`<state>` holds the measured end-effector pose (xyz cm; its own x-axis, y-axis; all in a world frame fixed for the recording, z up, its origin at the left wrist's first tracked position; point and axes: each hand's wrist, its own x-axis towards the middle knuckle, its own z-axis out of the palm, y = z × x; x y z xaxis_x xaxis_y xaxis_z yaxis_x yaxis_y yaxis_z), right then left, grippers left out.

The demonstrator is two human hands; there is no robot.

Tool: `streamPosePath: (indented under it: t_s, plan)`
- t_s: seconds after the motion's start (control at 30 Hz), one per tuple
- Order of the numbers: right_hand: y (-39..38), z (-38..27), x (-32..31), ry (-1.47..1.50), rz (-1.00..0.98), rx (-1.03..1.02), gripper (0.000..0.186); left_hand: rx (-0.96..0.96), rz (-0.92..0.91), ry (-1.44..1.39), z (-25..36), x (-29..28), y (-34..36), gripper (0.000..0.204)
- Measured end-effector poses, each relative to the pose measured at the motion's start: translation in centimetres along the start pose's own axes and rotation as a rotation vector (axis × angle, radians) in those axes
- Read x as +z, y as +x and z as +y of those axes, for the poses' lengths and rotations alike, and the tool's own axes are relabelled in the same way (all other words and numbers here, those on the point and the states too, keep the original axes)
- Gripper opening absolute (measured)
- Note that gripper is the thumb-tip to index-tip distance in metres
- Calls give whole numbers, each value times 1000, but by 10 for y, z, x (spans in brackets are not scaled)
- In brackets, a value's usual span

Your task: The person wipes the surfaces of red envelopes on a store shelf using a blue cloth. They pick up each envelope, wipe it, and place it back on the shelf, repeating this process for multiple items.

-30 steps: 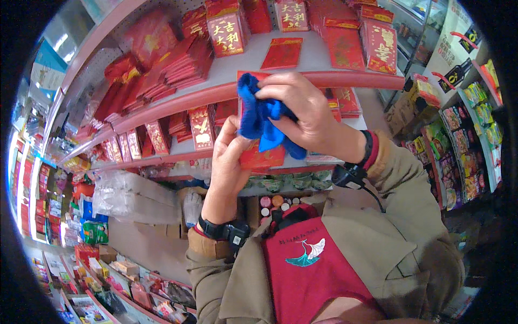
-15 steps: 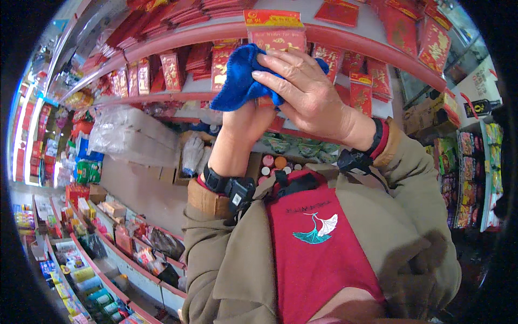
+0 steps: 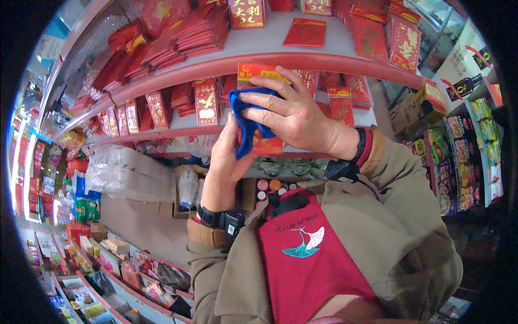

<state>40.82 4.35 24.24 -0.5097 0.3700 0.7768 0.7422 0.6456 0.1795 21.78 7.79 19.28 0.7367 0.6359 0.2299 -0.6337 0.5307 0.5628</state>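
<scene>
My right hand (image 3: 299, 121) presses a blue cloth (image 3: 249, 127) against the front of a pack of red envelopes (image 3: 259, 69). Its fingers lie bent over the cloth, and one end hangs down beside my left hand (image 3: 222, 162). That hand holds the pack from the lower left; its thumb shows, while the cloth and pack hide most of its other fingers. The pack's yellow-and-red top edge and its red lower part (image 3: 271, 146) stick out around the cloth. Both hands are in front of a shelf (image 3: 259, 62) with a red front edge.
Stacks of red envelopes (image 3: 202, 35) lie on the upper shelf, and more packs (image 3: 207, 102) stand on the level below. Plastic-wrapped bundles (image 3: 129, 173) and a box with grey gloves (image 3: 188, 186) are at the left. Hanging snack packets (image 3: 467, 167) line the right.
Both hands have come down and toward me with the pack and cloth. The cloth is bunched differently, its end now hanging down. More of the upper shelf shows.
</scene>
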Motion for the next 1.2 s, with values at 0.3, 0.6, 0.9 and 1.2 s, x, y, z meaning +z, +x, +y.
streamPosePath:
  t_s: [0.3,0.6,0.9,1.2]
  plan:
    - [8,10,-12,243,-7,199,38,-41,169,342,0,20,-13,53]
    - [-14,21,-28,1014,-330,592,25,-34,132,291,9,13,-33,57]
    - [-42,12,-16,860,-447,792,35,198,243,233,9,0,-28,52]
    - [-40,-13,-24,1189,-612,637,46,261,329,290,-4,8,-15,47]
